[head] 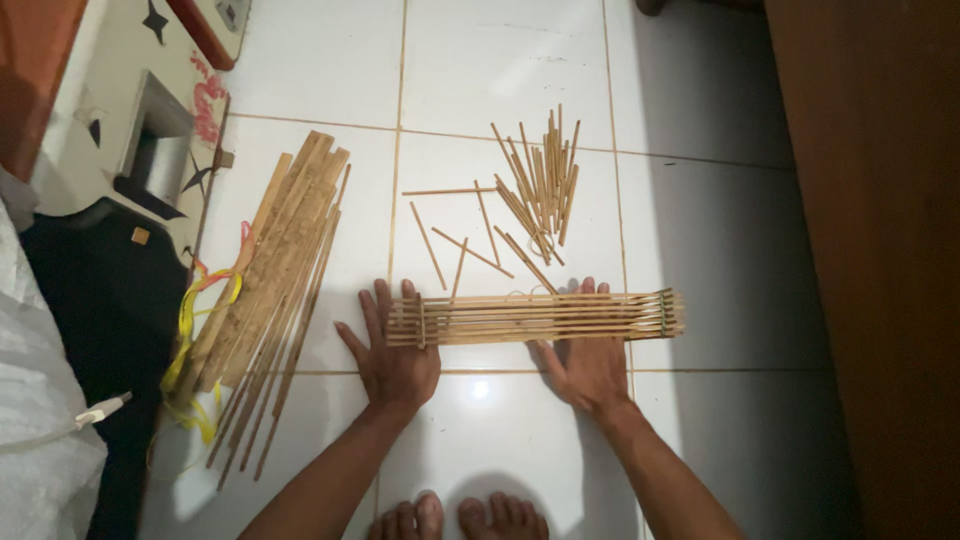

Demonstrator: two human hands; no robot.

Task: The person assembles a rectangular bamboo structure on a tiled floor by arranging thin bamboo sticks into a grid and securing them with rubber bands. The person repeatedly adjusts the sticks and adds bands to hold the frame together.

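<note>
Hands: left hand (392,355) and right hand (585,360) lie flat on the tiled floor (500,60), fingers spread, fingertips pressing the slat panel's near edge; nothing pinched.
Panel: bamboo slat panel (535,317) lies flat just beyond both hands.
Handling: judged light, springy, splintery; hold near the bound ends.
Beyond: loose sticks (535,190).
Left: strip bundle (275,280).

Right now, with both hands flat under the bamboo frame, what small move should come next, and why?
Probably the right hand should reach up for one short stick, while the left hand steadies the bamboo frame. The sticks lie loose just above the frame, and both hands are empty.
</note>
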